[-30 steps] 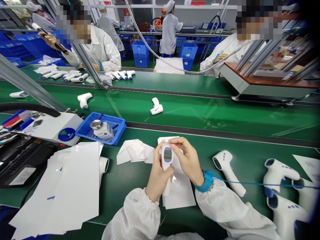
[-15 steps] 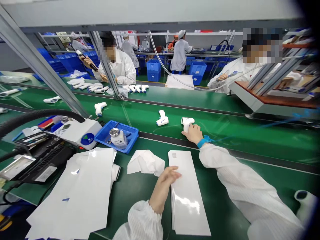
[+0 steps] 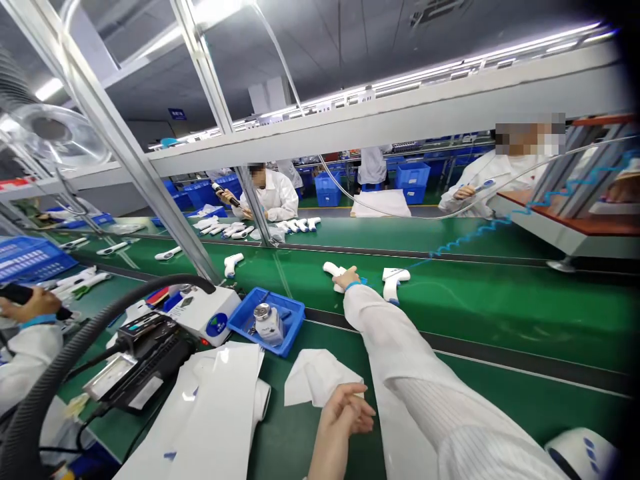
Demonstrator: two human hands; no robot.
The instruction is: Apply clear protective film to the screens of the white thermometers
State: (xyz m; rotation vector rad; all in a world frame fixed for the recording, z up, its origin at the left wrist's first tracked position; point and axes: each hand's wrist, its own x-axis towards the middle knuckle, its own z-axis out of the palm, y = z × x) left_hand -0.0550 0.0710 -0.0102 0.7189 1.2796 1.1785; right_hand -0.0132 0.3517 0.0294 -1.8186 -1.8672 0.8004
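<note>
My right arm stretches across to the far green belt, and my right hand (image 3: 347, 279) is shut around a white infrared thermometer (image 3: 333, 269). A second white thermometer (image 3: 393, 282) lies just to the right of that hand, not touching it. My left hand (image 3: 347, 410) hangs open and empty near the lower edge of the view, beside a crumpled white tissue (image 3: 317, 377). A stack of white sheets (image 3: 393, 433) is mostly hidden under my right sleeve. Another thermometer (image 3: 583, 455) sits cut off in the lower right corner.
A blue tray (image 3: 265, 337) holds a metal-lidded bottle. Beside it stand a white machine (image 3: 210, 317), a black hose and loose white sheets (image 3: 210, 413). Aluminium posts (image 3: 150, 180) rise between the belts. Co-workers sit at the far belts, and another person's hand (image 3: 27, 303) holds a black tool at left.
The view has tilted upward. My right hand has left the thermometer it was on and taken the one to its left. My left hand has come off the sheet stack.
</note>
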